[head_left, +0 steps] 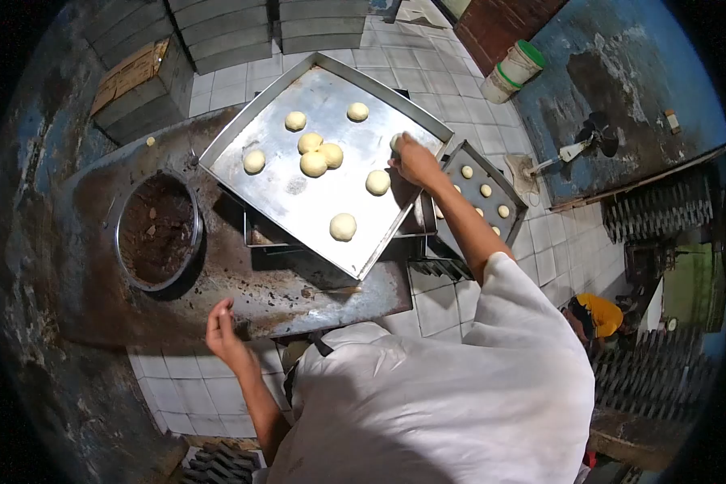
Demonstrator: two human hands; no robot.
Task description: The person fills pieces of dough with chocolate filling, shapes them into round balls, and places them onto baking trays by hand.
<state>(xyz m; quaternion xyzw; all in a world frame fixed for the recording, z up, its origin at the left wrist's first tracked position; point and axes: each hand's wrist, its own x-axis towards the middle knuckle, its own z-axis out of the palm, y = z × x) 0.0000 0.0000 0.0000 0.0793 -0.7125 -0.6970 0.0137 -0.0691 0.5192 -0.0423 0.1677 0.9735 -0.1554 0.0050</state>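
Note:
My right hand (417, 164) is closed on a dough ball (395, 143) at the right corner of a large metal tray (286, 194). Several pale dough balls sit on this tray. Three of them touch in a cluster (314, 164) near the middle, and another dough ball (377, 182) lies just below my right hand. Over the table's front edge, my left hand (227, 337) hangs with its fingers loosely bent and nothing visible in it. A round metal bowl (198, 234) with dark brown filling inside stands beyond it to the left.
The metal tray rests tilted on another pan above the stained table (242, 302), which has dark crumbs on it. To the right, a darker tray (469, 198) carries small dough balls. Lidded buckets (515, 71) stand by the wall. A person in a yellow shirt (598, 315) bends at far right.

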